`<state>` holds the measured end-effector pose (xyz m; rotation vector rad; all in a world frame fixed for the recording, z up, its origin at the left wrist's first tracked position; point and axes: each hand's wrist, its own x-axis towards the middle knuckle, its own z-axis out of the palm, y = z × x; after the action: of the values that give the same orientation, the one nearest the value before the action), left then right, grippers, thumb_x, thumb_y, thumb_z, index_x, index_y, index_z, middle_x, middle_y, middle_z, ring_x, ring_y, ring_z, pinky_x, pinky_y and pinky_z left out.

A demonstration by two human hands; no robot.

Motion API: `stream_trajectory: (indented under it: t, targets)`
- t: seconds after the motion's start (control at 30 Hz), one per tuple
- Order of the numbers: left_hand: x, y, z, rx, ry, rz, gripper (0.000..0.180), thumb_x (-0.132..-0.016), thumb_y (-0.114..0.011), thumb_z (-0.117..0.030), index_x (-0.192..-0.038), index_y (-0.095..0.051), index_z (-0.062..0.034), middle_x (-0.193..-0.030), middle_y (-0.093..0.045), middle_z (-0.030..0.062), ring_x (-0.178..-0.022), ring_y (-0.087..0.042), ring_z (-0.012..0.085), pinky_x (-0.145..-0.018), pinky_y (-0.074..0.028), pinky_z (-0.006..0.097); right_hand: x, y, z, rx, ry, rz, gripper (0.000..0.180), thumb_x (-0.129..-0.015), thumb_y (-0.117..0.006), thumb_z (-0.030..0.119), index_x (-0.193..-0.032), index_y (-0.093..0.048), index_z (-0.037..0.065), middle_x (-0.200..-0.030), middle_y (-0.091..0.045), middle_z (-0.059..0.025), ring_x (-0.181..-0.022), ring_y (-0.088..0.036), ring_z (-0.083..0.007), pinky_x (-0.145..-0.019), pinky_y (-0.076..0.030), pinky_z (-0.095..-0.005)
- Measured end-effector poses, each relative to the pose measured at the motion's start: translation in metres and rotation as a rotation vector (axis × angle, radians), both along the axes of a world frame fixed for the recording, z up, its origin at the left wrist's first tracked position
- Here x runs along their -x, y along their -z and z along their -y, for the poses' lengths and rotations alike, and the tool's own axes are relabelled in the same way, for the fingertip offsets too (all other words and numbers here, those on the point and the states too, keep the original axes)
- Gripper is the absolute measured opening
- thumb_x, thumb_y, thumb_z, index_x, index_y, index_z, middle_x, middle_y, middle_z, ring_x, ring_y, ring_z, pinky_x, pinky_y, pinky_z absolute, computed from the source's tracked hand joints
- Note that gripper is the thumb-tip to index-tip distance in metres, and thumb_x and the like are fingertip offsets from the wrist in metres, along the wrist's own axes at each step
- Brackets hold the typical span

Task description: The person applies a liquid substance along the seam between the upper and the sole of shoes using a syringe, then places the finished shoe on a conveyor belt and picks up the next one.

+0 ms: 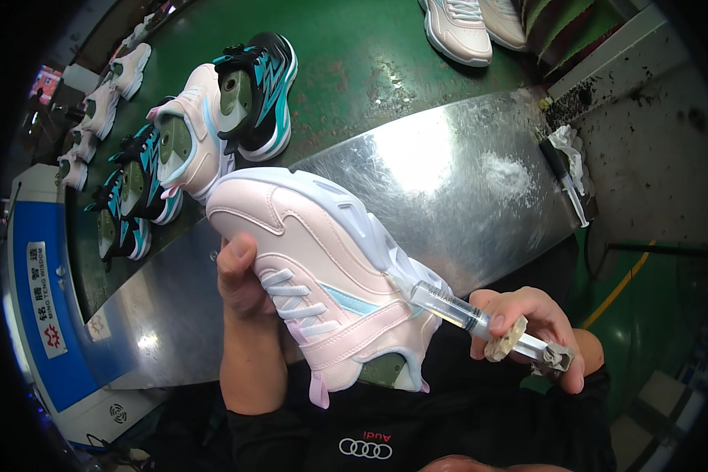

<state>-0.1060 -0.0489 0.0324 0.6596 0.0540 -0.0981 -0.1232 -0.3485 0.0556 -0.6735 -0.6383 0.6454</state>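
Note:
My left hand (240,275) grips a pale pink sneaker (322,244) by its front part, the thumb near the lace end. The shoe is tilted, with its white sole turned up and to the right and its heel toward me. A green shoe last (384,370) shows in its opening. In my right hand (539,311) is a clear syringe (448,305), fingers closed around its barrel end and plunger. Its tip meets the seam between upper and sole near the heel. Brownish hardened material coats the syringe's flange and plunger end.
A metal plate (354,153) with white residue lies ahead on the green work surface (354,71). Black-and-teal sneakers (263,98) and another pink sneaker (189,134) stand at left. A pink pair (458,31) sits far right. Another syringe (570,197) rests near the plate's right edge.

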Motion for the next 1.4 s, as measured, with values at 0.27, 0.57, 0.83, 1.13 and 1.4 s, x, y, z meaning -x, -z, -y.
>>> stream_trajectory:
  t: [0.27,0.57,0.83,1.13,1.4]
  targets:
    - [0.001,0.003,-0.005,0.066,0.027,-0.015,0.064,-0.076,-0.060,-0.029,-0.127,-0.039,0.0034,-0.117,-0.054,0.0202,-0.104,-0.057,0.0308,-0.092,-0.046,0.044,0.006,-0.001,0.001,0.015,0.020,-0.029,0.094,-0.061,-0.080,0.049,-0.123,-0.041,-0.009,-0.104,-0.048,-0.0135,-0.092,-0.048,-0.0176,-0.080,-0.037,-0.0268]
    - [-0.004,0.005,-0.007,0.137,0.087,-0.035,0.063,-0.077,-0.059,-0.031,-0.126,-0.041,0.0031,-0.118,-0.055,0.0199,-0.105,-0.057,0.0311,-0.093,-0.046,0.044,0.017,-0.001,0.010,0.059,0.006,-0.045,0.093,-0.059,-0.080,0.051,-0.121,-0.045,-0.009,-0.101,-0.049,-0.0130,-0.088,-0.047,-0.0168,-0.075,-0.038,-0.0242]
    - [-0.003,0.010,-0.006,0.103,-0.066,-0.124,0.060,-0.077,-0.057,-0.034,-0.124,-0.044,0.0018,-0.115,-0.056,0.0191,-0.103,-0.058,0.0300,-0.090,-0.047,0.044,0.023,0.005,0.016,0.073,0.054,-0.002,0.094,-0.059,-0.078,0.054,-0.120,-0.046,-0.009,-0.100,-0.055,-0.0141,-0.086,-0.047,-0.0166,-0.072,-0.038,-0.0237]
    - [-0.010,0.010,-0.013,0.059,-0.047,-0.140,0.059,-0.079,-0.055,-0.034,-0.124,-0.043,0.0020,-0.115,-0.056,0.0196,-0.103,-0.058,0.0306,-0.091,-0.047,0.045,0.028,0.010,0.020,0.083,0.091,-0.010,0.091,-0.061,-0.077,0.054,-0.119,-0.048,-0.009,-0.099,-0.056,-0.0139,-0.085,-0.046,-0.0162,-0.072,-0.036,-0.0246]
    - [-0.010,0.012,-0.013,0.017,-0.066,-0.178,0.058,-0.080,-0.054,-0.034,-0.124,-0.043,0.0021,-0.115,-0.056,0.0200,-0.104,-0.057,0.0311,-0.091,-0.046,0.046,0.036,0.018,0.024,0.100,0.116,0.005,0.090,-0.059,-0.078,0.053,-0.118,-0.049,-0.008,-0.099,-0.056,-0.0133,-0.085,-0.046,-0.0159,-0.070,-0.035,-0.0249]
